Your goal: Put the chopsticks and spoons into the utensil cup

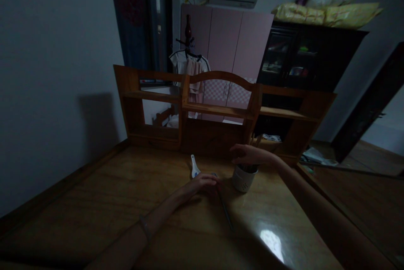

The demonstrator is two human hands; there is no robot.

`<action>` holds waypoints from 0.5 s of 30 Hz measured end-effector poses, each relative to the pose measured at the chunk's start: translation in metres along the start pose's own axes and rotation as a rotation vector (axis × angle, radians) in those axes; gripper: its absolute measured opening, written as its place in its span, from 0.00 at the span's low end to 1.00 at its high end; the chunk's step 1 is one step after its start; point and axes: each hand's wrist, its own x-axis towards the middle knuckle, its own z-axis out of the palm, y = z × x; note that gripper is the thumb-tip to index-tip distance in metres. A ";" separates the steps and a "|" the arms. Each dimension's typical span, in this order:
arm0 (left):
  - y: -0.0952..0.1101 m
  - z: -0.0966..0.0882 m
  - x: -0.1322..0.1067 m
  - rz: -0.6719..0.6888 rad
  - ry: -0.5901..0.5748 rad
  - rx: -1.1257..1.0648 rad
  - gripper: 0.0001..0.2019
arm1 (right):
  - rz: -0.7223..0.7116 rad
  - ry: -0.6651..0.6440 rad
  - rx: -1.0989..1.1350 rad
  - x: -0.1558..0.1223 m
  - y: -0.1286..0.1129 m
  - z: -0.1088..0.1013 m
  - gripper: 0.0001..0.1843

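White spoon [195, 169]: flat on the desk [94, 202], handle pointing away, apparently laid down for stability.
Left hand [204, 182]: fingers bent together over the slim utensil's upper end; cannot tell whether they grip.
Slim utensil [226, 212]: slants nearward beside the pot.
Pale pot [242, 180]: keeps sticks [259, 140] standing, presumably within reach.
Right hand [248, 155]: curved above the pot's rim; fingertip hold cannot be told.
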 end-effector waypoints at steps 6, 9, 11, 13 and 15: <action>0.007 -0.013 0.006 0.250 0.423 0.275 0.15 | 0.014 0.444 -0.093 -0.023 -0.026 -0.008 0.37; 0.008 -0.024 0.005 0.375 0.789 0.591 0.17 | -0.086 0.945 -0.189 -0.046 -0.047 0.008 0.23; 0.003 -0.032 0.004 0.332 0.920 0.777 0.23 | -0.247 1.011 -0.223 -0.060 -0.052 0.033 0.18; -0.005 -0.039 0.004 0.214 0.957 0.934 0.31 | -0.513 0.911 -0.360 -0.069 -0.049 0.066 0.18; -0.011 -0.043 0.003 0.092 0.926 1.019 0.37 | -0.681 0.747 -0.500 -0.071 -0.040 0.101 0.19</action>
